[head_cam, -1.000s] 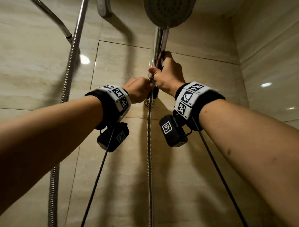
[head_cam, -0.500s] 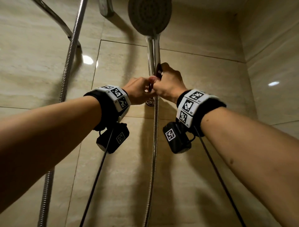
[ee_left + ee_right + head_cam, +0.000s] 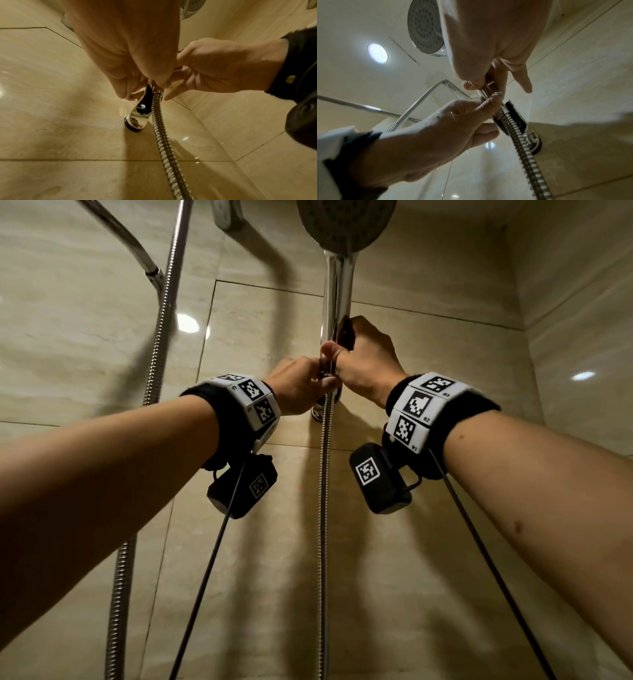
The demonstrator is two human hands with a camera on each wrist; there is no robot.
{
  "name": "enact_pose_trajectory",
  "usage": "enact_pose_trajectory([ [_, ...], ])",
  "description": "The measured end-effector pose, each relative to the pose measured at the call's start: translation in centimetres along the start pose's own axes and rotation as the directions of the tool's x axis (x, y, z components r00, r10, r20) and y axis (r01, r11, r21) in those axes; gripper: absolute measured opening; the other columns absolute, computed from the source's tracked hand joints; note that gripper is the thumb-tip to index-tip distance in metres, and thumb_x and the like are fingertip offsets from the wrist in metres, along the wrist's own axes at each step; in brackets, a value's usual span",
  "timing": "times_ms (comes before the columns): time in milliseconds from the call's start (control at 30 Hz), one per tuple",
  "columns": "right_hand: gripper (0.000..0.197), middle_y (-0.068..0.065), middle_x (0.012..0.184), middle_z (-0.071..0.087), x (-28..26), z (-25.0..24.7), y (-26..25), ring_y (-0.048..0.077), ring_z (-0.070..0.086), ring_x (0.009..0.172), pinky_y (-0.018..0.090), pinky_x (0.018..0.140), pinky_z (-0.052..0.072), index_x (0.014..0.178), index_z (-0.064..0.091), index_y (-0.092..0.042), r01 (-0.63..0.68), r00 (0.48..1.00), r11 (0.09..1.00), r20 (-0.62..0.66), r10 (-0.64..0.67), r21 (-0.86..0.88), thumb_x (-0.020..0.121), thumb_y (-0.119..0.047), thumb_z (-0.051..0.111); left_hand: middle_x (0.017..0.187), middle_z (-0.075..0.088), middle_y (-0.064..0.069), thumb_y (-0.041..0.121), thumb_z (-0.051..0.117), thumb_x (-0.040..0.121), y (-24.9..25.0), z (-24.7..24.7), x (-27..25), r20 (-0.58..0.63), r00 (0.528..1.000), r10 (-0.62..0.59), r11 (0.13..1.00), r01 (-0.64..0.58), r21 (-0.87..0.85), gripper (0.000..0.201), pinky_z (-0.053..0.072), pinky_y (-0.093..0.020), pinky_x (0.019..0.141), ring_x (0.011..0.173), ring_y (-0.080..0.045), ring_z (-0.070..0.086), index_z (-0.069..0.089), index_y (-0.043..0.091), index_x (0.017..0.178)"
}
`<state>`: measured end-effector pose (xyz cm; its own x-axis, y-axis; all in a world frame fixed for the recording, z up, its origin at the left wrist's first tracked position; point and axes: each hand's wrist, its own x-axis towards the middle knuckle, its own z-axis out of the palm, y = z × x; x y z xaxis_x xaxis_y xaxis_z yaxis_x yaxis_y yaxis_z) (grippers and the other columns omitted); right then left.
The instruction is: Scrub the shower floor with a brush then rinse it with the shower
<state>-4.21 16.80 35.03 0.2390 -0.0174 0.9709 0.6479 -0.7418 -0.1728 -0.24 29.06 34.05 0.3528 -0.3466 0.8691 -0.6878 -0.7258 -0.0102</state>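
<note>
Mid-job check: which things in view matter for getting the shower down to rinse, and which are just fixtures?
In use:
handheld shower head
its metal hose
wall holder
right hand, gripping the handle
left hand, at the handle's base

Not in use:
second hose
curved chrome pipe
ceiling light

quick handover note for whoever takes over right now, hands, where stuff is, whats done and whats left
Right hand: grips the handheld shower head by its chrome handle, head up, at the wall bracket.
Left hand: fingers pinch the handle's lower end where the metal hose joins, right at the bracket's mouth.
The hose hangs straight down the tiled wall.
No brush and no floor in view, so scrubbing cannot be judged. No water is seen coming from the head.
Left: whether the handle sits in the bracket or is out is unclear; check that first, then rinse if not done.
</note>
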Motion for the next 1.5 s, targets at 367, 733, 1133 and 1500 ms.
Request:
enact_pose_trajectory([
  [367,0.037,-0.003,0.103,0.050,1.2,0.6,0.0,0.008,0.049,0.088,0.012,0.062,0.039,0.127,0.046,-0.011,-0.028,0.998,0.999,-0.057,0.026,-0.046,0.097,-0.028,0.057,0.105,0.064,-0.013,0.027,0.043,0.100,-1.0,-0.2,0.9,-0.041,0.999,-0.021,0.995,0.025,0.096,0.030,0.046,-0.036,0.082,0.095,-0.028,0.059,0.062,0.007,0.112],
  [733,0.037,0.002,0.109,0.057,0.1,2.0,1.1,0.014,0.056,0.092,0.010,0.051,0.035,0.131,0.042,-0.012,-0.079,0.994,0.997,-0.069,0.080,0.020,0.099,-0.023,0.054,0.111,0.064,0.000,0.050,0.066,0.073,-2.4,1.1,1.8,0.028,0.998,-0.061,0.992,0.063,-0.109,0.063,0.053,-0.040,0.089,0.101,-0.017,0.062,0.051,0.020,0.125],
  [1133,0.043,0.006,0.124,0.058,-1.1,1.3,-0.7,0.024,0.056,0.111,0.024,0.079,0.036,0.134,0.043,-0.013,-0.167,0.984,0.974,0.041,0.175,-0.150,0.099,-0.036,0.051,0.140,0.048,-0.011,0.033,0.062,0.089,-0.2,0.4,-2.2,0.094,0.991,-0.096,0.989,0.084,0.124,0.075,0.040,-0.038,0.103,0.124,-0.032,0.048,0.019,0.016,0.148],
  [1500,0.027,0.007,0.105,0.060,-9.5,-0.6,-0.3,0.025,0.057,0.099,0.026,0.071,0.038,0.108,0.060,-0.011,-0.238,0.948,0.915,0.129,0.292,-0.327,0.085,-0.022,0.067,0.089,0.071,-0.006,0.033,0.069,0.085,3.1,-0.8,-8.0,0.173,0.966,-0.192,0.973,0.164,0.165,0.023,0.052,-0.032,0.076,0.090,-0.020,0.066,0.068,0.011,0.092],
])
